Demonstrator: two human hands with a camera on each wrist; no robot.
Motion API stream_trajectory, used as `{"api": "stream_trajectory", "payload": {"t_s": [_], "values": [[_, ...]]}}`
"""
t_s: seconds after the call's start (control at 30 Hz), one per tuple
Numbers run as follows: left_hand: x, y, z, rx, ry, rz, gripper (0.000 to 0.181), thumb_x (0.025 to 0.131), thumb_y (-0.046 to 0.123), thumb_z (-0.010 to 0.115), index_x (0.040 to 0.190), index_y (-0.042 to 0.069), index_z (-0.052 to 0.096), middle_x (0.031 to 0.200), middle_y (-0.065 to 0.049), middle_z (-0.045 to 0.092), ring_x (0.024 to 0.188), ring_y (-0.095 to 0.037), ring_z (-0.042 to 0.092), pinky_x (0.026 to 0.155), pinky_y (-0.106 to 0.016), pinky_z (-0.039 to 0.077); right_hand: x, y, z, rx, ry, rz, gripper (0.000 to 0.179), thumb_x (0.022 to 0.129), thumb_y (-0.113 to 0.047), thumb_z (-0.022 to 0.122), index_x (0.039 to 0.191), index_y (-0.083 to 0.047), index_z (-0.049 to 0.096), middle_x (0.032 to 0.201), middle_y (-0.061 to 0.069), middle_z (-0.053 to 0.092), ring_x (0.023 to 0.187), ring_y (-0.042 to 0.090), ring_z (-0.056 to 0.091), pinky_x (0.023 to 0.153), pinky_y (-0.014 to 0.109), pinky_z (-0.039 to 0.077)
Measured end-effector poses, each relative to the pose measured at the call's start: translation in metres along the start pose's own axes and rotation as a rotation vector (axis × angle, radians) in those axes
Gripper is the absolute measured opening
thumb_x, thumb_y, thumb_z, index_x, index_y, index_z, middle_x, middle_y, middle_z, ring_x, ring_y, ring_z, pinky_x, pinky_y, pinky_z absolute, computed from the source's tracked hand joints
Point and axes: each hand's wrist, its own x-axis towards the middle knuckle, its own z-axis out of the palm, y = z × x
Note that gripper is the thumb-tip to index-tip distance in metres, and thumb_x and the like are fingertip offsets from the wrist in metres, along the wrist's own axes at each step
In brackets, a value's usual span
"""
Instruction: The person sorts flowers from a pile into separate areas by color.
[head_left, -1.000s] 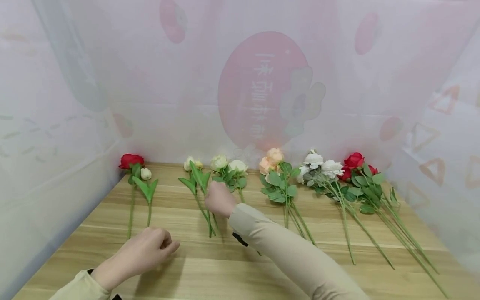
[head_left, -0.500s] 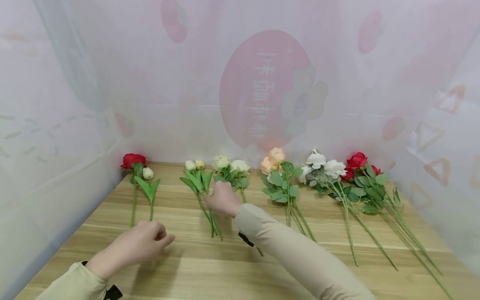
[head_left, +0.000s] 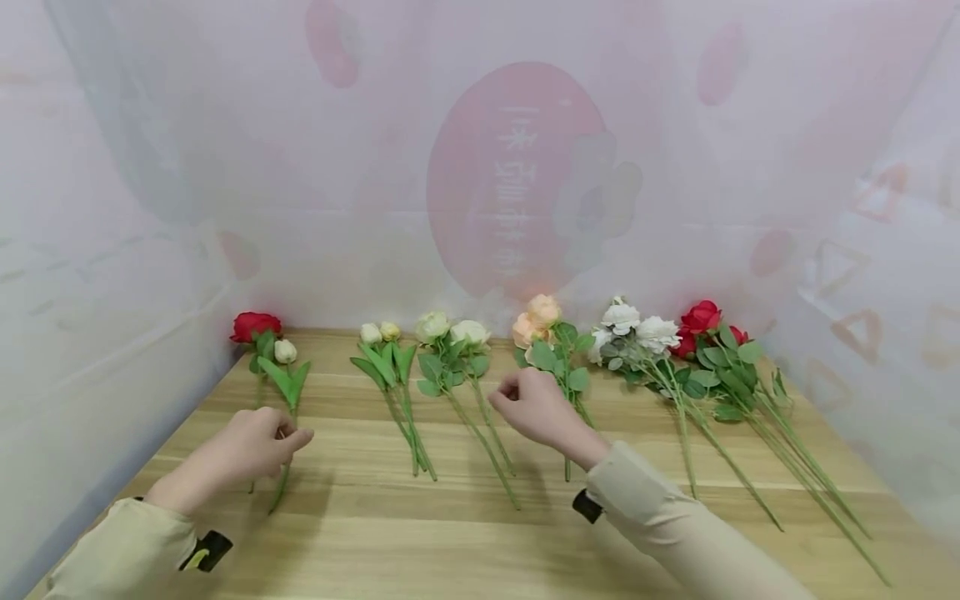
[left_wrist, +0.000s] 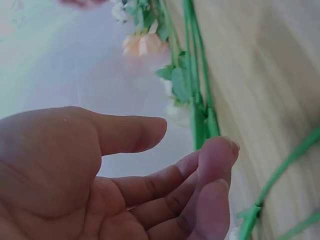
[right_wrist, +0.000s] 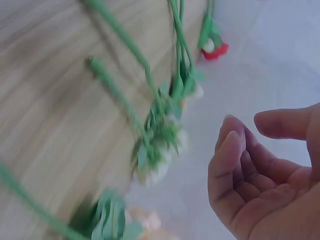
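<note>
My left hand (head_left: 238, 457) is over the stem of a white tulip (head_left: 285, 352), which lies beside a red flower (head_left: 255, 327) at the left. In the left wrist view that hand (left_wrist: 165, 185) has loosely bent fingers, the thumb apart and nothing between them. My right hand (head_left: 542, 410) hovers in front of the peach flowers (head_left: 543, 310), partly covering their stems. The right wrist view shows that hand (right_wrist: 260, 175) with fingers relaxed, thumb apart, holding nothing. Between my hands lie two pale tulips (head_left: 390, 332) with crossed stems, and two cream flowers (head_left: 470, 332).
Farther right on the wooden table (head_left: 420, 550) lie white flowers (head_left: 657, 335) and red roses (head_left: 702, 317), their long stems pointing toward the front right. Pale printed cloth (head_left: 337, 167) encloses the back and both sides.
My right hand has left the tulips and moved right, to the peach flowers. The cream flowers' stems are uncovered. My left hand has moved slightly left and farther forward, over the white tulip's stem.
</note>
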Motion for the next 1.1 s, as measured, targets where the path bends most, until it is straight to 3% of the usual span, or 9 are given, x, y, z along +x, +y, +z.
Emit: {"api": "stream_trajectory", "payload": {"t_s": [0.13,0.27,0.43,0.6,0.73,0.9,1.1], "values": [[0.007,0.008,-0.004,-0.015,0.024,0.007,0.032,0.102,0.031,0.054,0.087,0.005,0.066,0.073,-0.002,0.062,0.062,-0.015,0.061,0.062,-0.037,0.048,-0.015,0.011,-0.017,0.057,0.03,0.042,0.023,0.098,-0.017,0.06,0.078,-0.014,0.07,0.06,0.0,0.058,0.049,0.015,0.049,0.052,0.032,0.043],[0.013,0.02,-0.001,-0.05,0.046,0.041,0.031,0.102,0.031,0.054,0.083,0.008,0.064,0.074,0.0,0.062,0.065,-0.017,0.062,0.06,-0.036,0.048,-0.029,0.019,-0.026,0.16,0.016,0.064,0.019,0.099,-0.017,0.06,0.085,-0.01,0.071,0.069,0.004,0.062,0.058,0.024,0.06,0.054,0.036,0.049],[0.018,0.032,0.002,-0.078,0.084,0.076,0.027,0.102,0.028,0.053,0.088,0.008,0.065,0.074,0.002,0.061,0.066,-0.017,0.063,0.06,-0.035,0.048,-0.041,0.027,-0.03,0.152,0.022,0.041,0.019,0.099,-0.017,0.06,0.084,-0.009,0.069,0.071,0.004,0.06,0.061,0.025,0.059,0.057,0.036,0.051],[0.022,0.032,0.001,-0.035,0.142,0.079,0.026,0.102,0.028,0.053,0.09,0.008,0.064,0.071,0.002,0.059,0.062,-0.015,0.059,0.057,-0.035,0.045,-0.047,0.037,-0.034,0.188,0.09,0.084,0.014,0.098,-0.015,0.062,0.091,-0.007,0.07,0.075,0.004,0.061,0.066,0.03,0.061,0.059,0.036,0.052],[0.025,0.018,0.001,0.032,0.124,0.023,0.03,0.101,0.03,0.053,0.082,0.008,0.061,0.064,0.003,0.053,0.058,-0.014,0.051,0.055,-0.034,0.04,-0.048,0.038,-0.039,0.179,0.114,0.103,0.012,0.098,-0.014,0.062,0.093,-0.007,0.071,0.076,0.004,0.063,0.07,0.034,0.062,0.058,0.036,0.051],[0.033,-0.017,-0.003,0.082,0.079,-0.097,0.04,0.101,0.029,0.05,0.064,0.015,0.043,0.056,0.003,0.035,0.052,-0.013,0.034,0.048,-0.031,0.031,-0.048,0.036,-0.039,0.154,0.123,0.111,0.011,0.097,-0.013,0.063,0.092,-0.007,0.071,0.074,0.003,0.063,0.069,0.032,0.062,0.057,0.036,0.051],[0.037,-0.046,-0.011,0.103,0.04,-0.184,0.033,0.097,0.028,0.045,0.068,0.012,0.045,0.061,-0.003,0.043,0.055,-0.018,0.043,0.049,-0.034,0.036,-0.047,0.036,-0.037,0.149,0.125,0.115,0.012,0.097,-0.015,0.064,0.092,-0.007,0.071,0.073,0.003,0.063,0.068,0.031,0.062,0.056,0.035,0.05]]}}
